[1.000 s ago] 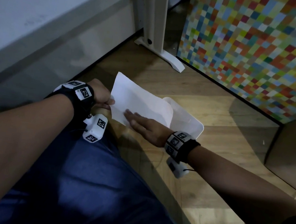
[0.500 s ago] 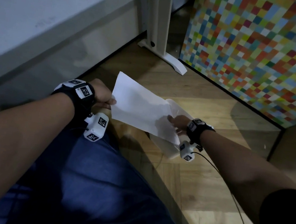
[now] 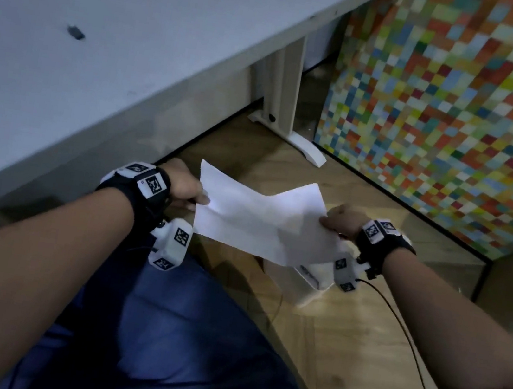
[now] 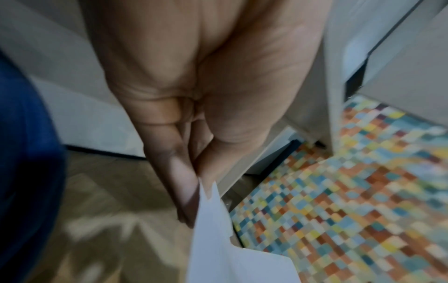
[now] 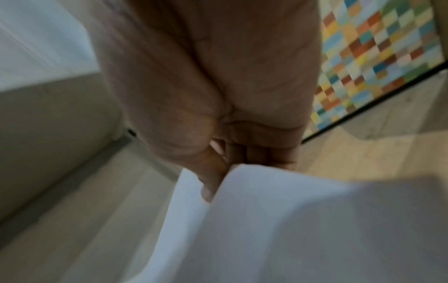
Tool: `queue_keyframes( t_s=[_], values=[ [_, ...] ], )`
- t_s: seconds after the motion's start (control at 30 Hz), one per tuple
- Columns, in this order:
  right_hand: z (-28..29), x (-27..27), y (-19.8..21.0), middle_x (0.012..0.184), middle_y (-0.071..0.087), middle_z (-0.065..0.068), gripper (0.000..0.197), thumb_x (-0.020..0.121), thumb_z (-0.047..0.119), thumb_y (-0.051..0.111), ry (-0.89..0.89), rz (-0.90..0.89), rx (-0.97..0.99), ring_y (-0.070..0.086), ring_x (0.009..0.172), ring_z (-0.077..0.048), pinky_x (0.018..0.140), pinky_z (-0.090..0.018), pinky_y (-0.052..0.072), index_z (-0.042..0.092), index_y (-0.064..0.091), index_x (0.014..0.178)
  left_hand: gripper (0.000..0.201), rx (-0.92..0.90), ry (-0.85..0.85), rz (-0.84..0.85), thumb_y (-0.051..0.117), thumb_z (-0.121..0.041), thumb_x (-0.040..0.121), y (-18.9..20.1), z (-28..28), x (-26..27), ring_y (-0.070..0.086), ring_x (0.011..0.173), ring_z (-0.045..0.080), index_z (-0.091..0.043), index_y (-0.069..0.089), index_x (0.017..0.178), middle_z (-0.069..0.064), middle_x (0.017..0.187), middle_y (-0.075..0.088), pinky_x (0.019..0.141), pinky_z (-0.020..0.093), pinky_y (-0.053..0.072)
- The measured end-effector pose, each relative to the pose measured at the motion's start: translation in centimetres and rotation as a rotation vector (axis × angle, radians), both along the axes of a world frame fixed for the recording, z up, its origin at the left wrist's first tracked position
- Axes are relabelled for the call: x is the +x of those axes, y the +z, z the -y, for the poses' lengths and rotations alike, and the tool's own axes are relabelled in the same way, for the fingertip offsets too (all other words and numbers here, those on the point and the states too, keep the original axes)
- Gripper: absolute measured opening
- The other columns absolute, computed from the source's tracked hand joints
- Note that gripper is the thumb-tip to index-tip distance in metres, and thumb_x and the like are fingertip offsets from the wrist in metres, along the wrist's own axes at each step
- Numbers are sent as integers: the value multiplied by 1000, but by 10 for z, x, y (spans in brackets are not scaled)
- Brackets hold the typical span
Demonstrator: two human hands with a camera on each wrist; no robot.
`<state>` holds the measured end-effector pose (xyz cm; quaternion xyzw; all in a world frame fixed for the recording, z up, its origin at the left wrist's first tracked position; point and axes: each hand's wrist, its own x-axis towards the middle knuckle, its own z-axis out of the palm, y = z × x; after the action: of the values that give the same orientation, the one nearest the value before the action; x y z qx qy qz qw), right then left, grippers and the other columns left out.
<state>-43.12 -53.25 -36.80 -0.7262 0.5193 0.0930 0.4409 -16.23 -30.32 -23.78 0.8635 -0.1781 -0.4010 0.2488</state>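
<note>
A white sheet of paper (image 3: pixel 261 218) is held in the air over the wooden floor, between both hands. My left hand (image 3: pixel 189 189) pinches its left edge; the left wrist view shows thumb and fingers closed on the paper (image 4: pixel 218 239). My right hand (image 3: pixel 336 221) pinches the right edge, thumb on top, and the paper (image 5: pixel 303 229) fills the lower part of the right wrist view. The sheet is slightly bent, its far right corner raised. Under it, a white plastic bin (image 3: pixel 306 278) stands on the floor, mostly hidden by the paper.
A white desk (image 3: pixel 103 54) runs along the left, its leg and foot (image 3: pixel 294 133) on the wooden floor (image 3: pixel 343 340). A multicoloured checkered panel (image 3: pixel 461 108) stands at the right. My blue-trousered leg (image 3: pixel 178 332) is below. A black cable (image 3: pixel 408 350) trails from the right wrist.
My right hand went from lying flat on the paper to pinching its right edge. The sheet has come up off the bin and is stretched between both hands.
</note>
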Motion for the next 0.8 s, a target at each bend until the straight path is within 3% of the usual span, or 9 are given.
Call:
queue_keyframes(
  t_s=[0.07, 0.2, 0.33, 0.4, 0.47, 0.57, 0.63, 0.7, 0.8],
  values=[
    [6, -18, 43, 65, 49, -6, 42, 100, 22, 66, -26, 43, -32, 45, 58, -21, 59, -31, 39, 13, 48, 64, 20, -63, -11, 2, 84, 7, 82, 23, -3, -11, 78, 90, 35, 11, 72, 97, 22, 98, 77, 88, 45, 63],
    [25, -60, 126, 77, 54, -13, 43, 98, 38, 71, -29, 44, -187, 49, 74, -28, 76, -40, 37, 11, 51, 71, 9, -212, -77, -66, 77, 7, 88, 78, 0, -39, 77, 96, 31, 4, 69, 90, 19, 101, 77, 92, 41, 62],
    [31, -86, 212, 72, 55, -18, 47, 97, 33, 75, -131, 216, -271, 50, 68, -29, 70, -43, 41, 5, 55, 66, 10, -405, -66, -39, 76, 6, 90, 148, 1, -60, 78, 72, 19, -1, 69, 90, 12, 95, 79, 56, 25, 62],
    [28, -77, 257, 72, 55, -22, 50, 100, 29, 72, -124, 308, -304, 48, 70, -31, 71, -43, 41, -2, 58, 63, 12, -475, -11, 47, 79, 3, 88, 182, -6, -53, 77, 64, 17, 1, 69, 94, 9, 86, 80, 51, 22, 58],
    [20, -50, 299, 71, 57, -26, 56, 101, 29, 71, -82, 387, -367, 51, 71, -33, 71, -43, 43, -7, 60, 60, 14, -520, 49, 96, 78, 3, 88, 213, -24, -35, 76, 61, 20, 4, 69, 98, 11, 81, 79, 50, 24, 58],
    [7, 24, 346, 69, 66, -23, 42, 97, 23, 76, -38, 553, -441, 59, 66, -30, 68, -40, 51, -3, 65, 65, 22, -576, 183, 164, 77, 4, 88, 250, -67, 9, 76, 67, 24, 7, 69, 109, 17, 97, 78, 54, 29, 61],
    [-12, 87, 368, 64, 67, -12, 28, 93, 18, 80, 23, 617, -439, 61, 62, -25, 67, -37, 52, 6, 68, 71, 21, -592, 299, 223, 80, 4, 85, 267, -108, 43, 75, 61, 22, 3, 69, 102, 13, 83, 76, 57, 31, 63],
    [-36, 148, 379, 60, 67, -7, 22, 87, 16, 86, 123, 653, -442, 59, 64, -22, 68, -36, 51, 8, 70, 73, 19, -535, 382, 310, 86, -1, 81, 275, -152, 74, 72, 62, 19, -4, 69, 91, 7, 70, 72, 68, 33, 64],
    [-90, 240, 386, 63, 71, -10, 26, 82, 20, 90, 341, 656, -442, 59, 69, -24, 68, -36, 50, -2, 76, 77, 26, -428, 543, 467, 92, -8, 77, 275, -235, 115, 69, 74, 22, -4, 72, 94, 12, 88, 77, 85, 38, 62]
  ],
)
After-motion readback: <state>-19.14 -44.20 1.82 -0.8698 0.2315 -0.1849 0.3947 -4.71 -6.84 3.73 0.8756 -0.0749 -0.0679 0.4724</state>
